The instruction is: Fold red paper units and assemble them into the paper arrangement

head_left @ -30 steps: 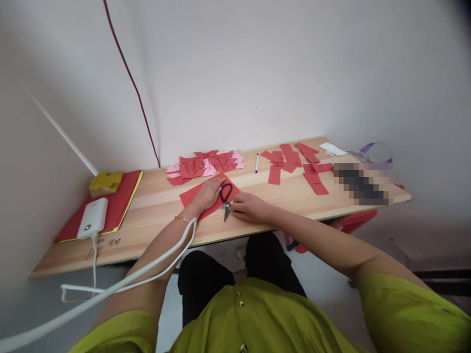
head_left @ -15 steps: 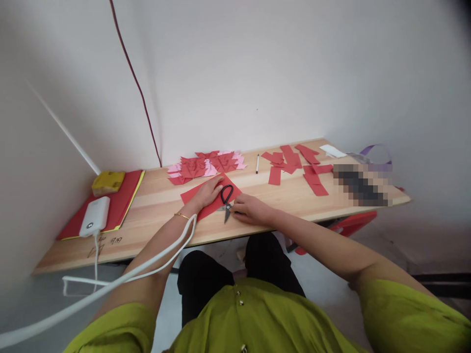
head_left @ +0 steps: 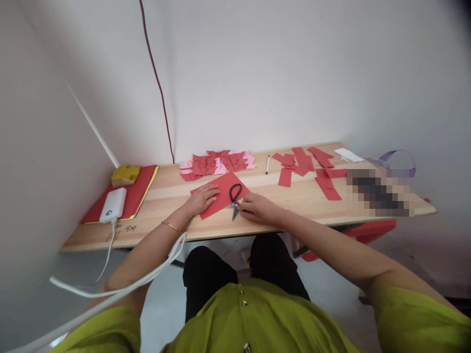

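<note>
A sheet of red paper (head_left: 228, 182) lies on the wooden table. My left hand (head_left: 201, 200) rests flat across its left side, fingers stretched out and holding nothing. Black-handled scissors (head_left: 236, 193) lie over the right part of the sheet, their blades spread. One handle loop points away from me and one blade points towards me. Just right of the pivot, my right hand (head_left: 257, 208) has its fingers curled in and closed on the scissors; its grip on the other handle is partly hidden.
Folded red and pink paper pieces (head_left: 221, 163) sit behind the sheet. A pen (head_left: 268, 164) and several red paper strips (head_left: 302, 159) lie to the right. A white power bank (head_left: 113, 205) and yellow packet (head_left: 125, 175) rest on red sheets at left. A white cable (head_left: 147, 275) crosses my left forearm.
My left hand has slid left on the red paper, away from the scissors. The right hand and scissors stay together in nearly the same place. The whole view has shifted slightly.
</note>
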Available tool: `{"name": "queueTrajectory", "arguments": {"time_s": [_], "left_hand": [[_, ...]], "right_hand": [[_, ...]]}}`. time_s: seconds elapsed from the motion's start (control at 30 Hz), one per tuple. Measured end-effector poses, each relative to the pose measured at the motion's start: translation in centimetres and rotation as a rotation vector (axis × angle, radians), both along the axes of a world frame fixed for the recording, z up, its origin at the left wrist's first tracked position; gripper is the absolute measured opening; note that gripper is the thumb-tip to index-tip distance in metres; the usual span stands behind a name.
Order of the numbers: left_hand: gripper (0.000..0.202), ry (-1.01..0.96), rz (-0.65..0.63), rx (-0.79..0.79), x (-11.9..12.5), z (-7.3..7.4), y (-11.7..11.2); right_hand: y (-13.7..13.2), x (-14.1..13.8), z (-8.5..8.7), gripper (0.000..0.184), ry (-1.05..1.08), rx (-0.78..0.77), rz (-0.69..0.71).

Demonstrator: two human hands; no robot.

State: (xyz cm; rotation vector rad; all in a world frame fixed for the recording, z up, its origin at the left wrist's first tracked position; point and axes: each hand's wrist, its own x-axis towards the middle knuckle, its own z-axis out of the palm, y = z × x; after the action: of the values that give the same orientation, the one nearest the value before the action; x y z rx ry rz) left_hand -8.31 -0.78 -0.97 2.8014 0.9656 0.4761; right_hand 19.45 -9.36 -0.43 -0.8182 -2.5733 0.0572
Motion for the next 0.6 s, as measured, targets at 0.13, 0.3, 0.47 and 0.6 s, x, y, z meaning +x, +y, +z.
{"name": "queueTrajectory", "arguments": {"time_s": [0.13, 0.3, 0.47, 0.6], "left_hand": [[0.038, 0.004, 0.003, 0.004, -0.1, -0.6, -0.1], [0.038, -0.001, 0.010, 0.003, 0.1, -0.4, -0.1], [0.038, -0.010, 0.002, 0.003, 0.0, -0.5, -0.2], [0.038, 0.005, 0.012, 0.015, 0.0, -0.6, -0.1]], "right_hand": [[0.2, -0.6, 0.2, 0.025, 0.000, 0.001, 0.009], [0.5, -1.3, 0.0, 0.026, 0.001, 0.023, 0.022], [-0.3, -0.9, -0.1, 0.025, 0.018, 0.013, 0.039], [-0.1, -1.4, -0.1, 0.024, 0.011, 0.006, 0.040]]}}
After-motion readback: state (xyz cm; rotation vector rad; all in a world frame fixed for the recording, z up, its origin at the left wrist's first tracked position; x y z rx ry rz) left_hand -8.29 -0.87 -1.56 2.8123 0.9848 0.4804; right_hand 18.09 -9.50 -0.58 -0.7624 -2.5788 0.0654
